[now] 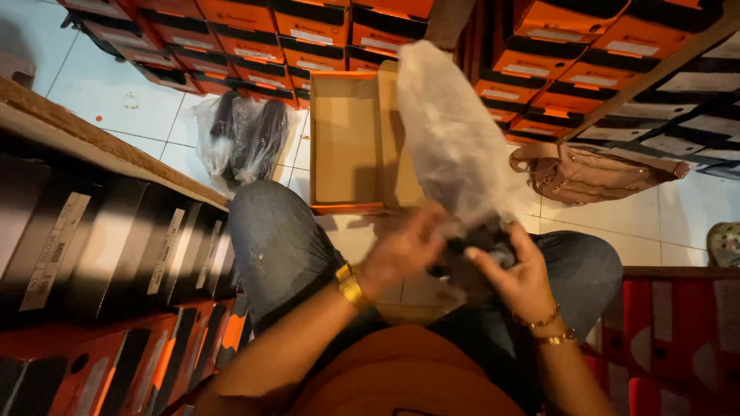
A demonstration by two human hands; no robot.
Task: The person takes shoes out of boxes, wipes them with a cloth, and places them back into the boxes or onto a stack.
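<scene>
left hand: fingers curled, closed on the lower end of the clear plastic bag; gold watch on the wrist, motion-blurred.
right hand: gripping the dark item at the bag's mouth, thumb on top; thin gold bracelets at the wrist.
hands together: close, almost touching, both clamped on the same bundle over the lap.
clear plastic bag: held up, rising tilted from the hands toward the top of frame, crinkled, partly covers the open box behind it.
dark item: black, mostly hidden by the fingers and the plastic, kind cannot be told.
open shoebox: orange outside, plain cardboard inside, on the tiled floor just past the knees; lid stands up at its right side.
bagged pair: dark shoes in clear plastic on the floor, left of the open box, apart from it.
handbag: tan, lying on the floor right of the bag.
stacked boxes: orange and black, rows along the top and both sides.
person: seated, jeans, orange top.
</scene>
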